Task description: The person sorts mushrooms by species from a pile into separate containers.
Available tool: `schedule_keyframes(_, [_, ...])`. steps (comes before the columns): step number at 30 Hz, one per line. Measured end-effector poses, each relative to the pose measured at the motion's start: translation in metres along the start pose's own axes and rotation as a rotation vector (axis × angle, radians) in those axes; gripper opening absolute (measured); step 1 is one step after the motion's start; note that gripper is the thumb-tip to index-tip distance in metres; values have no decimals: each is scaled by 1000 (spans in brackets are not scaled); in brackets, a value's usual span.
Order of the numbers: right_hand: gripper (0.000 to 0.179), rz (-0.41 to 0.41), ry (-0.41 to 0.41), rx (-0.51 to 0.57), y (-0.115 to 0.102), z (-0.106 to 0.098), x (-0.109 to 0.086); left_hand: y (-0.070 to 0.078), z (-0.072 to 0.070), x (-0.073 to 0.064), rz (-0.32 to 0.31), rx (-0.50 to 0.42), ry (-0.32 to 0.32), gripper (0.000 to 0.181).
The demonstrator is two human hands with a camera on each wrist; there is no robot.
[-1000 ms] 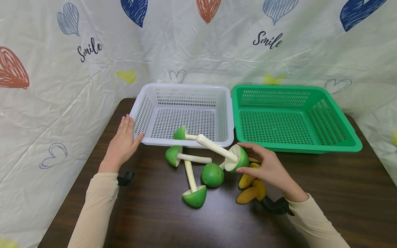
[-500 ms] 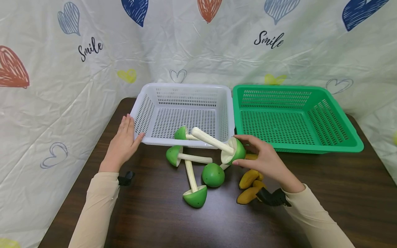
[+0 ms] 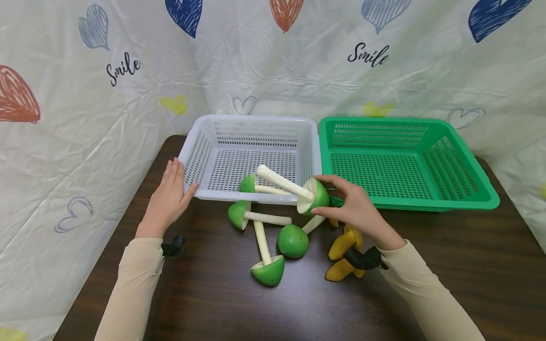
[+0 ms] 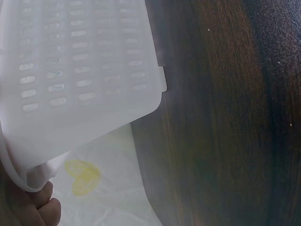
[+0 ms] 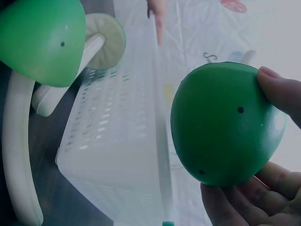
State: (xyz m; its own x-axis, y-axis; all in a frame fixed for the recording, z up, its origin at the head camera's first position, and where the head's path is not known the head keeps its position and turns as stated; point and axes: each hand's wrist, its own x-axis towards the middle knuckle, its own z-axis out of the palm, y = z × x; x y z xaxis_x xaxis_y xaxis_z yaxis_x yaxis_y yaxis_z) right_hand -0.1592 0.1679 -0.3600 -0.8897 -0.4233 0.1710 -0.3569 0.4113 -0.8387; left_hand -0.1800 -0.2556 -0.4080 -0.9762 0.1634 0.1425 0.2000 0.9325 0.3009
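My right hand grips a green-capped toy mushroom by its cap, at the white basket's front right corner. Its pale stem points up and left over the white basket. In the right wrist view, thumb and fingers hold the sides of the green cap. My left hand rests on the white basket's left rim with straight fingers. One mushroom is in that basket by the front wall. Several more mushrooms, one with its round cap toward me, lie on the table in front.
A green basket stands right of the white one, close beside it. Small toy bananas lie on the dark table under my right wrist, partly hidden. A white cloth printed with hearts hangs behind the baskets.
My right hand has carried the gripped mushroom left and away from me, so its stem reaches farther over the white basket. My left hand has stayed on the rim.
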Motion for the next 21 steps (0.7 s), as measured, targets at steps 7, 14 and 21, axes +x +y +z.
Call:
schedule_keyframes(7, [66, 53, 0, 11, 2, 3, 15, 0, -1, -1, 6, -4, 2, 75])
schedule_keyframes(14, [67, 58, 0, 15, 3, 5, 24, 0, -1, -1, 11, -2, 5, 75])
schedule_keyframes(21, [68, -4, -9, 23, 1, 8, 31, -1, 0, -1, 12, 2, 3, 74])
